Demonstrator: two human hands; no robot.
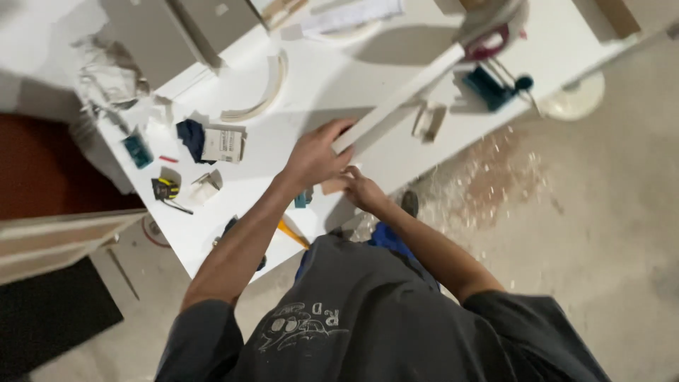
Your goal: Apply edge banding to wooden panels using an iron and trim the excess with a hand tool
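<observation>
From the head camera, a long white strip [403, 95] lay on the white table [332, 78], its long axis slanting from the hands up and rightward toward a power tool [488, 39] at the far end. The left hand [317, 157] was closed over the strip's near end; the right hand [362, 189], just below it, pinched a small tan piece [334, 186]. A curved white offcut [263, 92] and a tape measure [167, 189] lay to the left. Sawdust [495, 177] covered the concrete floor [608, 226].
</observation>
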